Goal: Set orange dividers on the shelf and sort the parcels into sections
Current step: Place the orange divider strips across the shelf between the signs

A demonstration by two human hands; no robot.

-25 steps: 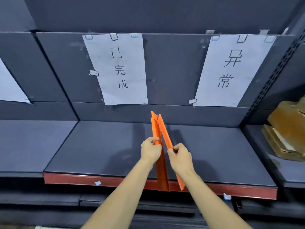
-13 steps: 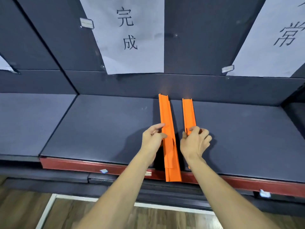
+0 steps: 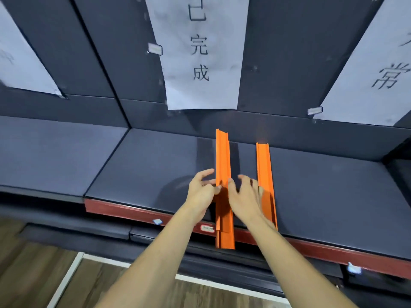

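- Dividers are the only task items in view: two orange strips lie on the dark shelf [image 3: 155, 165] in the middle of the frame, running front to back, near each other but apart.
- Nearest, at the bottom of the frame, is a wood floor [image 3: 33, 274] with a pale line, and both bare forearms reach up from there.
- Above that, the shelf's red front edge [image 3: 138, 215] crosses the frame; the left divider [image 3: 223, 161] sticks out past it toward the camera, and looks like two pieces nested together at its near end.
- My left hand [image 3: 201, 194] pinches the left divider's edge with fingertips and thumb, the other fingers spread loosely.
- My right hand [image 3: 244, 196] sits between the two strips, fingers apart and relaxed; its thumb seems to touch the left divider, but it grips nothing that I can see.
- Just beyond that hand, the right divider [image 3: 263, 167] rests flat on the shelf and reaches short of the back wall.
- Farthest, paper signs hang on the back panel: one at the top centre [image 3: 200, 54], one at the upper right [image 3: 375, 70], one at the upper left [image 3: 24, 63].
- Judged from this, the work is at an early stage: one strip looks set down, the left one needs pushing in and aligning, and no parcels are in sight, so all sorting remains.
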